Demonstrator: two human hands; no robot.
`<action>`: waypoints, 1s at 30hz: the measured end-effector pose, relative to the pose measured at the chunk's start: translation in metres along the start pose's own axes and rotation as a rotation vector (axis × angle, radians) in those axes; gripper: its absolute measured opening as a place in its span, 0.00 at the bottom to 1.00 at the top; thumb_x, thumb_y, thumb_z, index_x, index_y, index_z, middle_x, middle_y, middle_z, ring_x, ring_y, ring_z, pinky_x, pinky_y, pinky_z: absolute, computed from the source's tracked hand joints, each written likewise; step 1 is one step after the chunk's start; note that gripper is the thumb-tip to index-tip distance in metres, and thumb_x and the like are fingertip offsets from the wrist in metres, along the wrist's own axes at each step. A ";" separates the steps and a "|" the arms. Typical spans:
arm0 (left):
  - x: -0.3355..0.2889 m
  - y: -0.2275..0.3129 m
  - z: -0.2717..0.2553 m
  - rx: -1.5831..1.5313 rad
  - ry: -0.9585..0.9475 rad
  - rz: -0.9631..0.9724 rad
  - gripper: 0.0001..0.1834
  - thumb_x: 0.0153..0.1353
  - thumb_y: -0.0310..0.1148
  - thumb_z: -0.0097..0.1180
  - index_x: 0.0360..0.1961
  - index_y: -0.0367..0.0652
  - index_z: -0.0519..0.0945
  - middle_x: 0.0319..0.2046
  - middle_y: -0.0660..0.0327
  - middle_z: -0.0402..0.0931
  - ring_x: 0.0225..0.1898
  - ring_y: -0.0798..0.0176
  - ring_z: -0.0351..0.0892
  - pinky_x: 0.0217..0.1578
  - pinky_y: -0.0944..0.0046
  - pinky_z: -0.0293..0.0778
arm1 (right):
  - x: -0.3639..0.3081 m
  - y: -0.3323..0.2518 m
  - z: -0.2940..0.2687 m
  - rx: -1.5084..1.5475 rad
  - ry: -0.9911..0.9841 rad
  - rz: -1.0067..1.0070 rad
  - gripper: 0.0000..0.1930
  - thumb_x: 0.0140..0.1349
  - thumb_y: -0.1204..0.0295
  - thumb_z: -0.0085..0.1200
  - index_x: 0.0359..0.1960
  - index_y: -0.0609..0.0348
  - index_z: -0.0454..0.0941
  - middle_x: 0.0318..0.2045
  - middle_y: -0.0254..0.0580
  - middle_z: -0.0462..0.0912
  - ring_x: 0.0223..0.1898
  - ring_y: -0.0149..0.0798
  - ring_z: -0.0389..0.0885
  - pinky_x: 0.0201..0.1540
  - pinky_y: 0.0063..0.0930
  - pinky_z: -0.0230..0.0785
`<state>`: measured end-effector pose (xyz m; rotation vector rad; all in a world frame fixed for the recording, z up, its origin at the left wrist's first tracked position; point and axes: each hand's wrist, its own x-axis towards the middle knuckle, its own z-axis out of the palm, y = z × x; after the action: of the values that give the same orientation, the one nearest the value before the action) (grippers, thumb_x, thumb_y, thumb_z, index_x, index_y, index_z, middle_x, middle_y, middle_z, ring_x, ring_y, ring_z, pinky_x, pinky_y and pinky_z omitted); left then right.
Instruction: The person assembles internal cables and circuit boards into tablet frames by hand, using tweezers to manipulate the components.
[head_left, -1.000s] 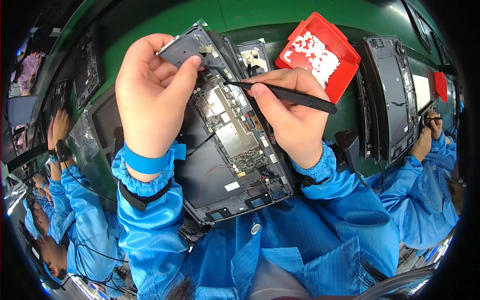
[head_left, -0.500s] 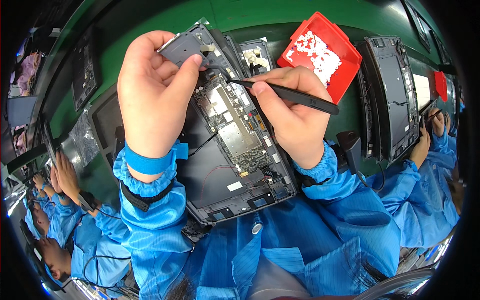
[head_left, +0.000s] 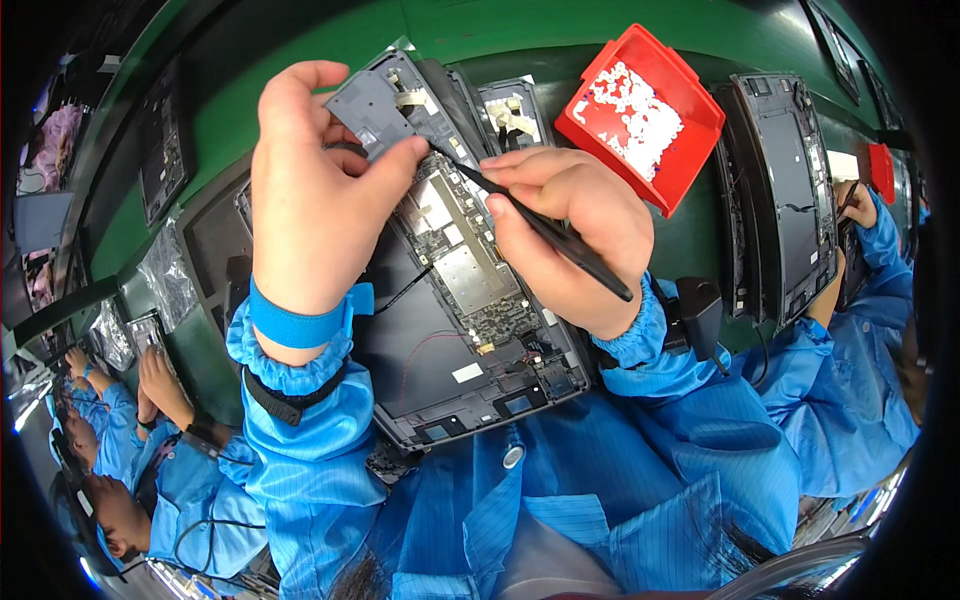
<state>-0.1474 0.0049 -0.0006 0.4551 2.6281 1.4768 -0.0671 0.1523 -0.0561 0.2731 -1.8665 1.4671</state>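
An opened tablet-like device point(head_left: 400, 350) lies tilted before me, its circuit board point(head_left: 470, 280) and dark inner shell exposed. My left hand point(head_left: 315, 200), with a blue wrist strap, grips a flat grey piece point(head_left: 370, 108) at the device's far end, between thumb and fingers. Whether that piece is loose or joined to the device I cannot tell. Black tweezers point(head_left: 575, 248) are pinched in my right hand point(head_left: 585, 215). Their tip reaches the far end of the board, close to my left thumb; what it touches there is too small to make out.
A red bin point(head_left: 690, 130) with many small white pieces stands at the far right. Beyond it several similar devices point(head_left: 785, 190) are stacked. More device parts point(head_left: 510, 110) lie behind mine. Clear plastic wrap point(head_left: 168, 275) is at the left. Co-workers in blue sit on both sides.
The tweezers' rear end has swung down toward me and their tip has shifted slightly left. My left hand and the grey piece have moved a little right.
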 end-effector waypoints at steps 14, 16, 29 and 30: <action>-0.001 0.003 0.001 0.311 -0.078 0.059 0.37 0.42 0.22 0.67 0.54 0.37 0.61 0.33 0.60 0.73 0.32 0.72 0.71 0.29 0.74 0.68 | 0.010 -0.002 -0.006 -0.113 -0.165 -0.174 0.12 0.40 0.87 0.60 0.22 0.65 0.69 0.25 0.49 0.79 0.30 0.49 0.82 0.31 0.34 0.76; 0.001 0.000 0.001 0.274 -0.086 0.108 0.37 0.42 0.22 0.67 0.54 0.37 0.61 0.34 0.60 0.71 0.33 0.72 0.71 0.29 0.74 0.69 | 0.009 -0.002 -0.008 -0.104 -0.158 -0.154 0.11 0.41 0.87 0.60 0.22 0.65 0.69 0.25 0.49 0.79 0.31 0.49 0.82 0.31 0.33 0.75; -0.086 -0.043 -0.067 0.347 0.262 -0.015 0.30 0.56 0.31 0.57 0.58 0.33 0.62 0.53 0.48 0.66 0.53 0.55 0.68 0.47 0.60 0.69 | -0.029 -0.036 -0.029 0.086 0.005 0.384 0.11 0.57 0.82 0.51 0.42 0.66 0.73 0.34 0.48 0.78 0.33 0.38 0.81 0.36 0.24 0.71; -0.102 -0.065 -0.073 0.334 0.191 -0.123 0.27 0.61 0.29 0.52 0.59 0.31 0.61 0.57 0.47 0.63 0.59 0.56 0.63 0.56 0.61 0.63 | -0.032 -0.040 -0.033 0.001 -0.140 0.339 0.11 0.56 0.82 0.51 0.42 0.64 0.73 0.35 0.49 0.78 0.34 0.42 0.80 0.38 0.27 0.71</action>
<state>-0.0803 -0.1180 -0.0237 0.1776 3.0053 1.0988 -0.0085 0.1611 -0.0445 0.0614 -2.1013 1.7095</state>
